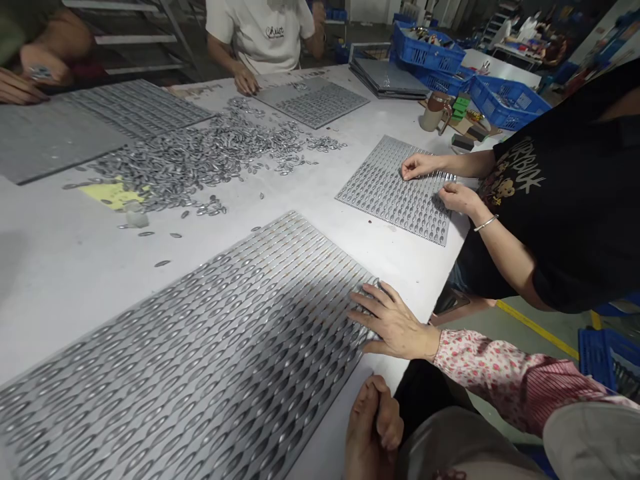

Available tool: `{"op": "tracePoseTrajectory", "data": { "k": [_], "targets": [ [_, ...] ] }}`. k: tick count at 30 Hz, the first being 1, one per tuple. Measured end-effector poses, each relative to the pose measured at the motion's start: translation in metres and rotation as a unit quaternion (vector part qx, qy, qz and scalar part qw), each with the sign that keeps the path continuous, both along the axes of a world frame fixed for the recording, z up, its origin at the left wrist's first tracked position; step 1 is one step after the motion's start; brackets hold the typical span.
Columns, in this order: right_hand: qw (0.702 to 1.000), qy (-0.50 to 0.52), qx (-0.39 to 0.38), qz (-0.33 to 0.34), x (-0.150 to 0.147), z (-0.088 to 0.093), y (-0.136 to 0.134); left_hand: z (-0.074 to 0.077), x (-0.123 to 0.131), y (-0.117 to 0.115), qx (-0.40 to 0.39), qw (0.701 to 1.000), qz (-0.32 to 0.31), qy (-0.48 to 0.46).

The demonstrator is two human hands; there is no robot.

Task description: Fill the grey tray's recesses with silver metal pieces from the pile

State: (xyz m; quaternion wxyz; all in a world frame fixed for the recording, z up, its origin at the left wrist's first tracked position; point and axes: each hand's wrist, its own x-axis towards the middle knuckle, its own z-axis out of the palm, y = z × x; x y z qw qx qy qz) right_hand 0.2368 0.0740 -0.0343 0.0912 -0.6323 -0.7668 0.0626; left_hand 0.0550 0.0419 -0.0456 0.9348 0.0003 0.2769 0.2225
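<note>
A large grey board covered in rows of leaf-shaped metallic pieces lies on the table in front of me. My right hand, in a floral sleeve, rests palm down with spread fingers on its right edge. Just below it, beside the near edge of the board, my left hand is closed with its fingers curled; whatever it may hold is hidden. Toward the upper end of the board, rows show thin lines without the dark pieces. A loose pile of similar pieces lies beyond the board.
A person in black works with both hands on a smaller board at the right. Two people sit across the table, near other boards. Yellow paper lies by the pile. Blue crates, a mug and green blocks stand at the back right.
</note>
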Motion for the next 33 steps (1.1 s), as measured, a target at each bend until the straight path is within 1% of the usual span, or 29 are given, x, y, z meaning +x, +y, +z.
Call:
{"op": "tracePoseTrajectory", "data": {
  "k": [3, 6, 8, 17, 23, 26, 29, 31, 33],
  "targets": [
    [1.000, 0.004, 0.011, 0.001, 0.002, -0.003, -0.001, -0.001, -0.001, 0.000, 0.004, 1.000, -0.002, -0.009],
    [0.999, 0.014, 0.028, 0.024, 0.004, -0.006, -0.003, -0.002, -0.001, -0.001, 0.006, 1.000, -0.001, -0.013],
    [0.999, 0.014, 0.025, 0.036, 0.005, -0.006, -0.004, -0.003, -0.001, -0.001, 0.005, 1.000, 0.000, -0.008],
    [1.000, -0.002, 0.012, 0.029, 0.003, -0.003, -0.003, -0.004, -0.001, -0.001, 0.003, 1.000, 0.001, -0.009],
    [0.999, 0.007, 0.025, 0.027, 0.005, -0.007, -0.004, 0.001, 0.000, 0.000, 0.010, 1.000, 0.005, 0.009],
    [0.998, 0.030, 0.062, -0.013, 0.010, -0.011, -0.005, 0.003, 0.003, -0.001, 0.011, 0.999, 0.018, 0.041],
    [0.989, 0.058, 0.119, -0.065, 0.016, -0.012, -0.006, 0.004, 0.006, -0.003, 0.009, 0.994, 0.031, 0.106],
    [0.984, 0.067, 0.145, -0.078, 0.021, -0.011, -0.006, 0.005, 0.007, -0.004, 0.023, 0.990, 0.026, 0.135],
    [0.981, 0.067, 0.157, -0.090, 0.026, -0.009, -0.005, 0.007, 0.007, -0.006, 0.049, 0.989, 0.018, 0.142]
  ]
}}
